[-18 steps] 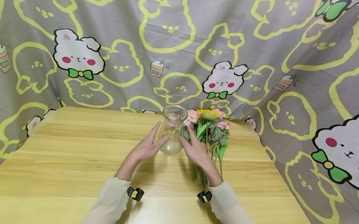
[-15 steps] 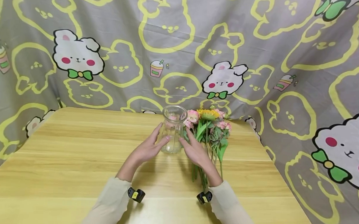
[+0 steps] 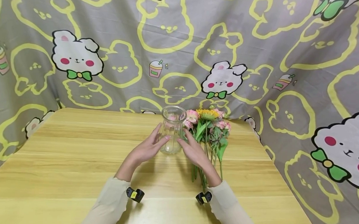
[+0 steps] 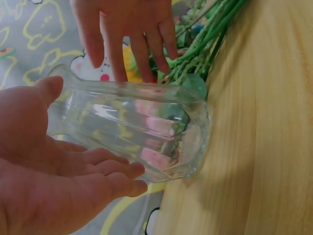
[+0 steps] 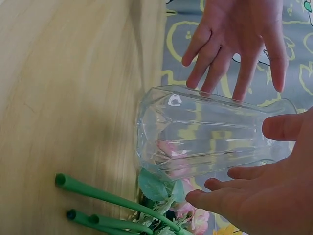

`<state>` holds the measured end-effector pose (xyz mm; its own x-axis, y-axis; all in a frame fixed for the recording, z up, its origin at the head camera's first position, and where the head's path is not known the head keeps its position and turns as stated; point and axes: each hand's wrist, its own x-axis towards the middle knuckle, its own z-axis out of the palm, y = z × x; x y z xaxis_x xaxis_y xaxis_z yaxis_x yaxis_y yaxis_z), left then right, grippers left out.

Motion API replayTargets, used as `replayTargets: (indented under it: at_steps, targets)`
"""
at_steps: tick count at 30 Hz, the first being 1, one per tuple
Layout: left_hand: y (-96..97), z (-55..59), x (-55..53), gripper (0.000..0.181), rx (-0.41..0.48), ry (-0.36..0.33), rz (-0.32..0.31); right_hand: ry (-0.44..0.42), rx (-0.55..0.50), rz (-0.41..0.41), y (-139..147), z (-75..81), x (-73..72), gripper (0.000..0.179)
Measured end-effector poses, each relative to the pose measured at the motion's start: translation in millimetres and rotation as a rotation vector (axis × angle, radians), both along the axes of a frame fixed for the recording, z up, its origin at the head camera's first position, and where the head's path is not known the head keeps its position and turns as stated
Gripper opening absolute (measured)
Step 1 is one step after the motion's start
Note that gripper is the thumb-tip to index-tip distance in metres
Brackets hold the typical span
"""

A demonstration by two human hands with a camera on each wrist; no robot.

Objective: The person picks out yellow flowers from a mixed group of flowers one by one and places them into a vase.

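A clear glass vase (image 3: 172, 131) with a flared rim and ribbed sides stands upright on the wooden table (image 3: 76, 174). At its left side is my left hand (image 3: 145, 149), fingers extended along the glass. My right hand (image 3: 194, 152) mirrors it on the right, between the vase and a bunch of flowers (image 3: 208, 126). In the left wrist view, the palm of the left hand (image 4: 58, 171) faces the vase (image 4: 142, 127) with nearly straight fingers. The right wrist view shows the right hand (image 5: 264, 191) likewise spread. Whether the fingertips touch the glass, I cannot tell.
The flowers, pink and yellow with long green stems (image 5: 107, 196), lie on the table just right of the vase, under the right forearm. A grey patterned curtain (image 3: 123, 21) hangs along the table's back and sides.
Both hands have edged slightly closer to the vase, mainly the right one moving left. The vase and flowers stay in place; the view shifts very slightly.
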<state>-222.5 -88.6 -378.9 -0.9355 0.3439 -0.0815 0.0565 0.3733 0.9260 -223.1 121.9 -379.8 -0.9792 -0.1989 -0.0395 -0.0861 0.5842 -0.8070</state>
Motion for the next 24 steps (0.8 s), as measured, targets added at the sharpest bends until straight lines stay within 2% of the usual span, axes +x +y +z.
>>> replayTargets:
  at_steps: [5, 10, 13, 17, 20, 24]
  targets:
    - [-5.0, 1.2, 0.3, 0.087, -0.022, 0.0, 0.009, 0.006, -0.04, -0.014, 0.2, 1.2, 0.6, 0.066]
    - [-8.8, 6.2, 1.5, 0.082, -0.053, 0.018, -0.014, 0.008, -0.112, -0.006, 2.1, 1.3, -0.5, 0.065]
    - [-10.7, 9.8, 2.8, 0.08, -0.07, 0.022, -0.023, 0.003, -0.16, 0.013, 4.5, 3.4, -0.1, 0.06]
    - [-13.0, 13.3, 3.7, 0.076, -0.061, 0.034, -0.012, -0.03, -0.175, 0.01, 8.3, 7.1, 1.9, 0.049]
    - [-14.6, 15.1, 3.7, 0.076, -0.038, 0.049, 0.005, -0.058, -0.173, 0.023, 10.2, 10.1, 2.8, 0.055]
    - [-15.6, 17.7, 4.9, 0.082, -0.003, 0.043, 0.037, -0.073, -0.177, 0.09, 11.5, 15.0, 3.8, 0.072]
